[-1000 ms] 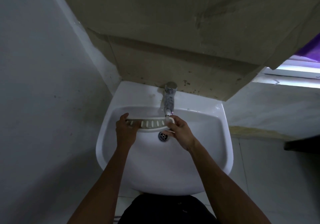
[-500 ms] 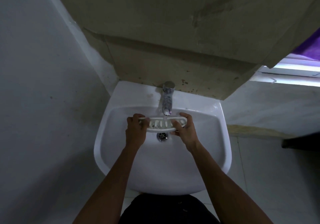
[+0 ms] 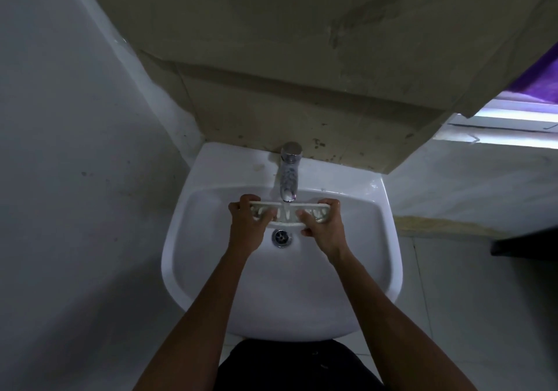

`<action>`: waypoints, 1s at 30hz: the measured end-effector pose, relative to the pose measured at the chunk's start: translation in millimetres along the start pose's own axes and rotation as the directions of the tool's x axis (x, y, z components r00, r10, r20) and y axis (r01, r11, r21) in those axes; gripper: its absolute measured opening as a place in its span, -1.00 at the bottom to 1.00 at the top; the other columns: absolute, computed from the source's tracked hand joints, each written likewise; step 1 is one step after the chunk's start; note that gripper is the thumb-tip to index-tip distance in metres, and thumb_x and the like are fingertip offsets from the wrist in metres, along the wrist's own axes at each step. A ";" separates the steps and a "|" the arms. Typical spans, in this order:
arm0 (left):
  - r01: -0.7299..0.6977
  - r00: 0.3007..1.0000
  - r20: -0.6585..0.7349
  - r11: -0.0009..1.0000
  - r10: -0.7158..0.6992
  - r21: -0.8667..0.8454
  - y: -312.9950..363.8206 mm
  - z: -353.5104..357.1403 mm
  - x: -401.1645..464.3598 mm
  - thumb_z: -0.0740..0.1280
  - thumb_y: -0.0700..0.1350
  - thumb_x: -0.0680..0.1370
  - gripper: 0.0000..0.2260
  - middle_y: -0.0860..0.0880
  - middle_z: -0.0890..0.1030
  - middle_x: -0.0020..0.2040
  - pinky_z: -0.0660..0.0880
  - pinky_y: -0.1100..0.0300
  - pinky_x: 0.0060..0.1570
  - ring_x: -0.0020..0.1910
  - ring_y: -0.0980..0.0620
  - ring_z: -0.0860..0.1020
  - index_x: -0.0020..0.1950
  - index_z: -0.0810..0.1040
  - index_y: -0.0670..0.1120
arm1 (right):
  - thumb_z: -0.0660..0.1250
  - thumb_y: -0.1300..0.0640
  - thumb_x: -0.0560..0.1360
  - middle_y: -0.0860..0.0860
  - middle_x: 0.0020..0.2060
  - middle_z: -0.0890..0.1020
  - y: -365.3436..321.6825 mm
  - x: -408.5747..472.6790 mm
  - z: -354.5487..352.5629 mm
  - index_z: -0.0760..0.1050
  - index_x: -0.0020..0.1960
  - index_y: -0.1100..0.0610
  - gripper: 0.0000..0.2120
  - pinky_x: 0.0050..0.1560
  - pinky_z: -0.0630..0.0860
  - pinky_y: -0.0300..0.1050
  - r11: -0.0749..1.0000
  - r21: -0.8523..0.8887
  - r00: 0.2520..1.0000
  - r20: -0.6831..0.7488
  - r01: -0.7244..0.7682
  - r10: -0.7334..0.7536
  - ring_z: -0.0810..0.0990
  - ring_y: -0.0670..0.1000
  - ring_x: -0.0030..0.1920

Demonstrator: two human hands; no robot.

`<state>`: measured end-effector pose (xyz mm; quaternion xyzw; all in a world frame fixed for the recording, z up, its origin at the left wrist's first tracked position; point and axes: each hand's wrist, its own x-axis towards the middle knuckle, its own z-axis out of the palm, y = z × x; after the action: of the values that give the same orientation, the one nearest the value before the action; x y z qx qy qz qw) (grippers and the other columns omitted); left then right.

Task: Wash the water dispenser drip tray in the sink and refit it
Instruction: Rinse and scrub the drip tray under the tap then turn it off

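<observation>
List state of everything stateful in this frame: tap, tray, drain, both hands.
tap: on, water streaming from the spout
drip tray: held under the stream above the basin, slotted face up, wet
left hand: closed on the tray's left end
right hand: closed on the tray's right end
drain: unplugged, open
sink: not filled, no standing water visible

I hold the drip tray [image 3: 288, 213] over the sink [image 3: 389, 257], under the tap [image 3: 289, 176], my left hand [image 3: 248, 224] at its left end, my right hand [image 3: 324, 224] at its right. The drain [image 3: 281, 237] lies just before it.
</observation>
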<state>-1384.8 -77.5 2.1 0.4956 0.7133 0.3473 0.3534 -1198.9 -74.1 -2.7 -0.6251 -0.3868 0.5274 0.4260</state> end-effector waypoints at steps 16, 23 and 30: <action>0.012 0.991 0.133 0.999 -0.018 0.042 -9.0 17.6 6.0 0.27 0.10 0.56 -0.76 -0.08 0.58 -0.07 0.54 0.04 -0.18 -0.18 -0.10 0.58 0.10 0.35 0.00 | 0.48 0.20 0.48 0.20 0.09 0.54 5.2 12.3 -23.7 0.33 0.20 0.17 -0.59 -0.28 0.67 0.01 1.000 0.006 1.000 -0.018 0.010 -0.010 0.68 0.11 -0.06; 0.061 0.967 0.254 0.992 -0.032 -0.108 -5.3 15.9 14.5 0.14 -0.15 0.65 -0.69 -0.15 0.50 0.04 0.42 0.43 -0.37 -0.28 0.08 0.48 0.40 0.30 -0.08 | 0.45 0.24 0.51 0.16 0.05 0.58 12.5 11.1 -30.0 0.31 0.21 0.19 -0.61 -0.26 0.67 0.04 0.999 0.038 1.000 -0.009 -0.022 0.022 0.68 0.08 -0.11; 0.077 0.989 0.127 0.996 -0.071 -0.037 -15.6 16.0 8.2 0.27 0.03 0.58 -0.86 0.02 0.57 -0.17 0.48 0.14 -0.22 -0.26 -0.04 0.54 0.04 0.46 -0.01 | 0.49 0.20 0.48 0.14 0.08 0.57 6.6 14.2 -28.7 0.36 0.19 0.15 -0.60 -0.26 0.68 0.04 1.000 0.000 1.000 -0.014 -0.005 0.005 0.70 0.11 -0.05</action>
<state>-1380.6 -71.5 -20.5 0.4821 0.7002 0.3171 0.4204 -1168.2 -66.6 -11.4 -0.6298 -0.3821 0.5241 0.4274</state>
